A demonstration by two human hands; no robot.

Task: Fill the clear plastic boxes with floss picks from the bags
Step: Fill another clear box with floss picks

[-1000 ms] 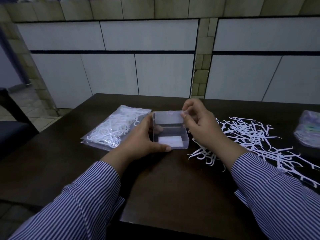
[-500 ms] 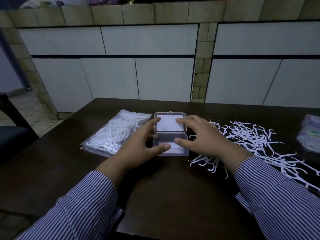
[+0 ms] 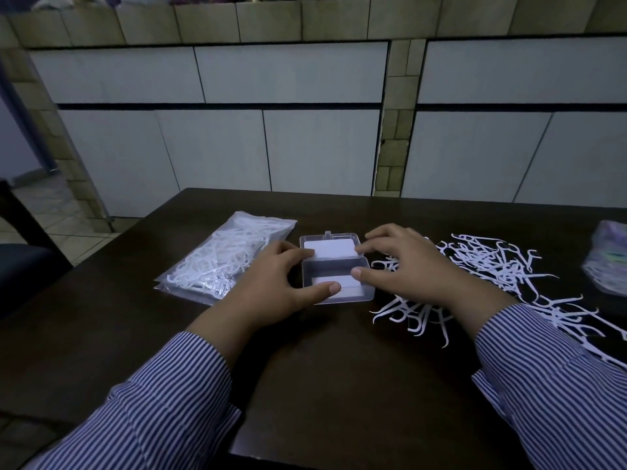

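Head view: left hand (image 3: 271, 286) and right hand (image 3: 403, 266), fingers spread, are pinning the open clear plastic box (image 3: 336, 269) mid-table; next, scoop small aligned bunches of white floss picks (image 3: 492, 266).

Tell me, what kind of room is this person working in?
Probably a home kitchen or dining area: a dark wooden table stands before a tiled counter with pale flat cabinet doors, and a tiled floor shows on the left.

Count: 1 clear box (image 3: 334, 266), lid open flat, on the worktop (image 3: 339, 368). 1 sealed bag of picks (image 3: 225, 257) left of the box. 1 loose pile of picks (image 3: 492, 269) right of it, too many to count. 1 blurred bag (image 3: 607, 262) far right. 2 hands.
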